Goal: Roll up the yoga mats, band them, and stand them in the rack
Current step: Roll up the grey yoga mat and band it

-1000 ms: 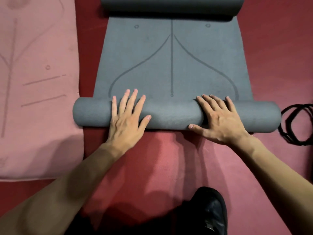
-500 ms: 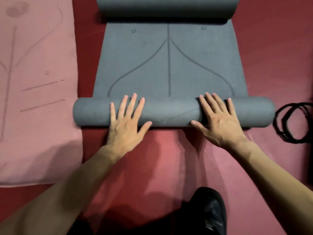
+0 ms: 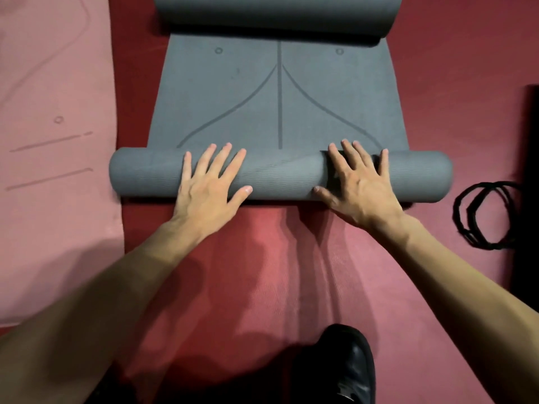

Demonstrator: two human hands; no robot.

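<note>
A grey yoga mat (image 3: 280, 100) with printed guide lines lies on the red floor, its near end rolled into a thick roll (image 3: 280, 177). Its far end curls up in a second roll (image 3: 277, 16) at the top of the view. My left hand (image 3: 208, 185) presses flat on the near roll, left of centre, fingers straight and spread. My right hand (image 3: 360, 188) presses on the roll right of centre, fingers straight and reaching over its top. Black elastic bands (image 3: 484, 217) lie looped on the floor just right of the roll.
A pink yoga mat (image 3: 55, 158) lies flat on the left, its edge touching the roll's left end. A dark upright object (image 3: 528, 188) stands at the right edge. My black shoe (image 3: 347, 365) is at the bottom centre on the red carpet (image 3: 262, 272).
The near roll has moved away from me over the flat grey mat, covering more of the printed lines. Both hands stayed flat on it and travelled with it.
</note>
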